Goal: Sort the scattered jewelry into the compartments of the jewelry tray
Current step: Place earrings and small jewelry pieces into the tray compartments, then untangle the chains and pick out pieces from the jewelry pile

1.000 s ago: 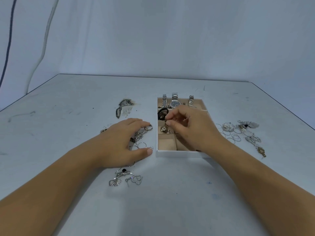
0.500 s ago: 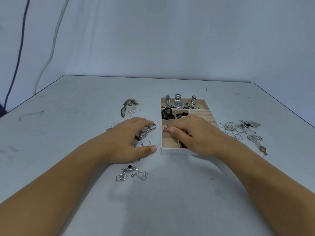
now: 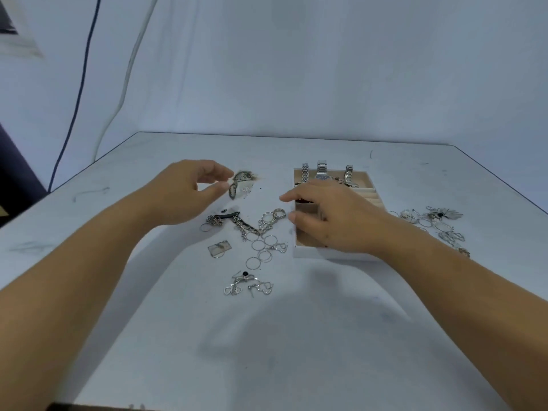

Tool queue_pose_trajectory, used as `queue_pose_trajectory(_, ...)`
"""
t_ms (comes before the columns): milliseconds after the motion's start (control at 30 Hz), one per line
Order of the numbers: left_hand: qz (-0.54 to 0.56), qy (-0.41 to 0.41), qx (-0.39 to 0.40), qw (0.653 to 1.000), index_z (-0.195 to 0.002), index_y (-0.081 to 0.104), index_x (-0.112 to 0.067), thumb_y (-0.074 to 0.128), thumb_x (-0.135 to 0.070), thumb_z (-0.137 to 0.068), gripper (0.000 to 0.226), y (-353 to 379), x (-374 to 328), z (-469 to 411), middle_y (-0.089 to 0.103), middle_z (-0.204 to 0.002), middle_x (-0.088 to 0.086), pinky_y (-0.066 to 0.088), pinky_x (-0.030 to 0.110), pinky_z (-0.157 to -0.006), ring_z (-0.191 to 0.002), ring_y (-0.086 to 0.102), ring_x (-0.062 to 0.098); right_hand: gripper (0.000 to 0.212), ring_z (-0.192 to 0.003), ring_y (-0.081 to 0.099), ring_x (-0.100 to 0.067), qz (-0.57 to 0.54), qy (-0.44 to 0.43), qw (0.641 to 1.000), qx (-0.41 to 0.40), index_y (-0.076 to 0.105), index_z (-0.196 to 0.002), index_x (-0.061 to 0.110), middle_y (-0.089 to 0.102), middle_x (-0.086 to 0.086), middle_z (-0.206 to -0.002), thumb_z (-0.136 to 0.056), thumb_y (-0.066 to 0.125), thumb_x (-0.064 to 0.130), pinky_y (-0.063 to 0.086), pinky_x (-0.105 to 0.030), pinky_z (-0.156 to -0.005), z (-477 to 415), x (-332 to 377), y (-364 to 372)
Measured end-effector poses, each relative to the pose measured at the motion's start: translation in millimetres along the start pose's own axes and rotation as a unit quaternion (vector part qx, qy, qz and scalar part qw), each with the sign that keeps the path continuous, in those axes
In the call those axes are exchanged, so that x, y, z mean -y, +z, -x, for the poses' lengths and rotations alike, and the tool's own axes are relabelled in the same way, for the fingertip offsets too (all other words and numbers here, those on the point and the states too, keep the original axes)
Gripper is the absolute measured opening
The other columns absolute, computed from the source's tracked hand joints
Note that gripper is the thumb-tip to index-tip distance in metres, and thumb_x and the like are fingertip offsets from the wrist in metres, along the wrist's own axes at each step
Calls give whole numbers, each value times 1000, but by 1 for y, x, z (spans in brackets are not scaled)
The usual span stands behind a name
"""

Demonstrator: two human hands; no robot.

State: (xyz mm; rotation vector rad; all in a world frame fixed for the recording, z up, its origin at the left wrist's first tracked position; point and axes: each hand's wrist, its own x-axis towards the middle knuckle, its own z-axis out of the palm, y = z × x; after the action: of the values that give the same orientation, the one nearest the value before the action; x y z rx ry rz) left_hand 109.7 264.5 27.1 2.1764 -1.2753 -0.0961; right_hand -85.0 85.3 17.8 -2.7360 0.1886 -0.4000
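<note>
The jewelry tray (image 3: 320,253) sits mid-worktop, and it's only partly filled so far. Its far row has three watches (image 3: 321,171) standing in it, something dark and reddish peeks out of a compartment under the fingers, and the near compartments look mostly bare tan lining, though the right hand (image 3: 335,218) covers a lot of them. That hand lies palm down over the tray, grip spread, forefinger and thumb apart at the tray's left edge, nothing visibly pinched.

Plenty left to do, from the look of it. Just left of the tray there's a tangle of rings and thin hoops (image 3: 265,235), a chunky chain bracelet (image 3: 244,227) and a black clip (image 3: 226,216). Left and nearer than the tray: a small clear packet (image 3: 219,249) and some heart-shaped earrings (image 3: 249,285). Further left and farther back, the left hand (image 3: 184,194) hovers with its grip loosely parted, holding nothing, thumb just beside a speckled leaf-shaped piece (image 3: 240,182), which looks like the next pick. Right of the tray lies another whole pile of hoops and pendants (image 3: 436,223), untouched.
</note>
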Motion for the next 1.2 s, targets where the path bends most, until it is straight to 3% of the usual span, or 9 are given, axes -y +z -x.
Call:
queue_pose_trajectory(100, -54, -5, 13, 998, -110, 62, -38, 55, -36, -90, 21, -2, 14, 11, 61, -110, -21, 45, 32, -97, -111, 55, 3, 36, -88, 44, 6, -13, 3, 1000, 2, 54, -127, 30, 52, 10, -110, -93, 51, 40, 33, -22, -84, -13, 13, 8)
queue_pose_trajectory(233, -79, -21, 25, 996, -110, 63, -36, 59, -38, -88, 23, 6, 29, 25, 61, -114, -14, 41, 28, -95, -109, 52, 6, 35, -120, 43, -13, -13, 25, 1000, 8, 53, -126, 30, 53, 4, -127, -93, 50, 40, 35, -33, -101, -27, 23, 28)
queue_pose_trajectory(300, -92, -18, 25, 995, -115, 63, -30, 59, -38, -88, 29, 15, 31, 29, 60, -113, -11, 36, 21, -89, -105, 52, 8, 35, -123, 41, -16, 5, 34, 999, 9, 53, -126, 30, 52, 4, -129, -93, 49, 41, 35, -38, -103, -29, 24, 38)
queue_pose_trajectory(500, -110, -4, 19, 994, -118, 64, -29, 58, -39, -89, 31, 27, 30, 21, 55, -103, -6, 35, 20, -80, -94, 53, 9, 33, -120, 39, -11, -2, 54, 998, -23, 56, -122, 32, 54, 10, -125, -92, 47, 43, 34, -33, -101, -24, 18, 48)
queue_pose_trajectory(733, -60, -10, -30, 998, -88, 65, -30, 64, -32, -86, 3, 34, 35, 22, 57, -91, -8, 33, 10, -71, -87, 53, 7, 35, -126, 36, -9, 45, 16, 999, 10, 59, -122, 27, 53, 8, -129, -90, 54, 40, 21, -17, -99, -12, 18, 44)
queue_pose_trajectory(833, -42, -17, -40, 998, -87, 64, -25, 65, -30, -85, 6, 35, 36, 24, 60, -89, -8, 36, 11, -70, -85, 54, 8, 38, -129, 35, -12, 72, -1, 997, 19, 57, -124, 28, 50, 5, -133, -89, 54, 40, 22, -24, -107, -11, 19, 44)
queue_pose_trajectory(1000, 15, -31, -63, 997, -83, 64, -25, 66, -24, -86, 4, 32, 37, 27, 63, -74, -12, 36, 4, -62, -68, 55, -4, 38, -129, 36, -12, 94, -1, 995, 21, 55, -126, 31, 50, 6, -134, -90, 51, 43, 24, -31, -111, -10, 20, 46)
queue_pose_trajectory(1133, 96, -57, -97, 989, -80, 63, -23, 65, -19, -87, 8, 30, 37, 29, 64, -71, -7, 39, 5, -59, -58, 59, 0, 37, -128, 38, -12, 98, -3, 995, 26, 56, -125, 31, 51, 6, -133, -90, 51, 42, 26, -32, -110, -9, 21, 45)
queue_pose_trajectory(1200, 131, -68, -118, 982, -81, 63, -24, 64, -20, -88, 8, 27, 37, 31, 67, -73, -5, 43, 10, -64, -63, 61, 4, 36, -127, 40, -13, 102, -7, 994, 25, 57, -124, 30, 53, 5, -132, -90, 51, 41, 27, -32, -109, -9, 22, 44)
